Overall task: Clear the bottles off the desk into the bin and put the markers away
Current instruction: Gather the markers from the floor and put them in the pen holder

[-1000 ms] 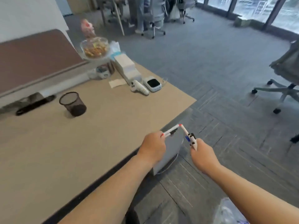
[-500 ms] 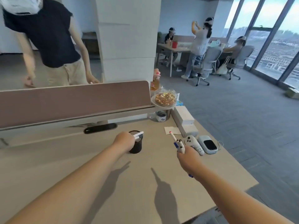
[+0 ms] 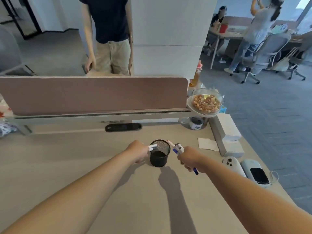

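A black mesh pen cup (image 3: 159, 153) stands upright in the middle of the desk (image 3: 84, 166). My left hand (image 3: 137, 151) is just left of the cup, closed around white markers (image 3: 152, 147) whose tips reach over the rim. My right hand (image 3: 189, 157) is just right of the cup and grips a bunch of markers (image 3: 177, 147) with red, black and blue ends, tilted toward the cup. A blue end sticks out below that fist. No bottles show on the desk.
A brown divider panel (image 3: 92, 95) runs along the desk's back. At the right lie white boxes (image 3: 226, 129), a paper slip (image 3: 206, 144), a white controller (image 3: 232, 164) and a grey case (image 3: 255, 171). A snack bowl (image 3: 206, 101) sits at the divider's end. A person stands behind the divider.
My view swung from the floor beside the desk up to the desktop. Both hands carried their markers over the desk and closed in on either side of the pen cup.
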